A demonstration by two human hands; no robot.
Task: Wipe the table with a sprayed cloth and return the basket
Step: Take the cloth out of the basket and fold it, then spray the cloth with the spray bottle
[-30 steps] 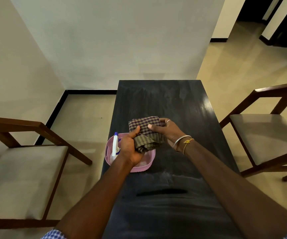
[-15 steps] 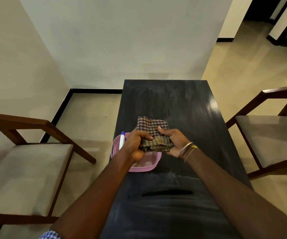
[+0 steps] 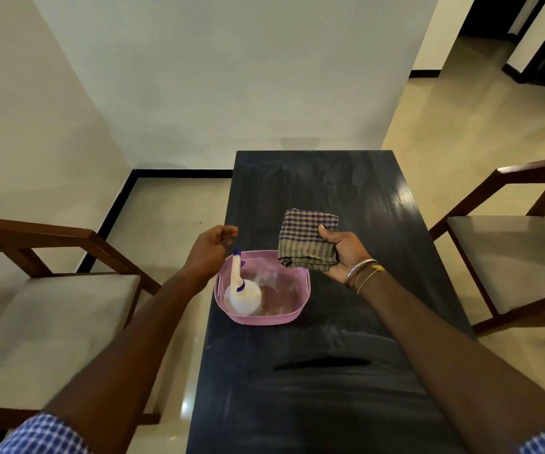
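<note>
Dark table carries the pink basket; its spray bottle stands just near-right of your left hand, seemingly loose and empty; your right hand clasps the folded cloth.

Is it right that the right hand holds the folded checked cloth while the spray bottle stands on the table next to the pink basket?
Not quite. The right hand does hold the folded checked cloth, but the spray bottle stands inside the pink basket, not beside it on the table. The head view shows this.
</note>
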